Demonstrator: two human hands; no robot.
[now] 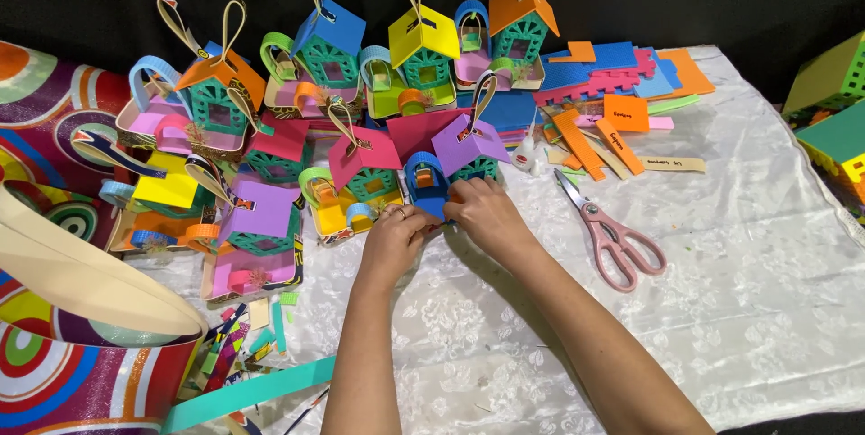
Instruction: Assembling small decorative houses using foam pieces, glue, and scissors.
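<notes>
Both forearms reach in: left hand and right hand pinch a blue foam piece at the purple-roofed house; many foam houses stand finished, loose foam strips remain on the tabletop.

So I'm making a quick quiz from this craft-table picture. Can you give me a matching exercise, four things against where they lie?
Things:
1. scissors
2. striped bag
3. foam sheets
4. blue piece

Places:
A. bottom left corner
B. between both hands
C. right of the right hand
D. far side, right of the houses

Pairs: 1-C, 2-A, 3-D, 4-B
</notes>
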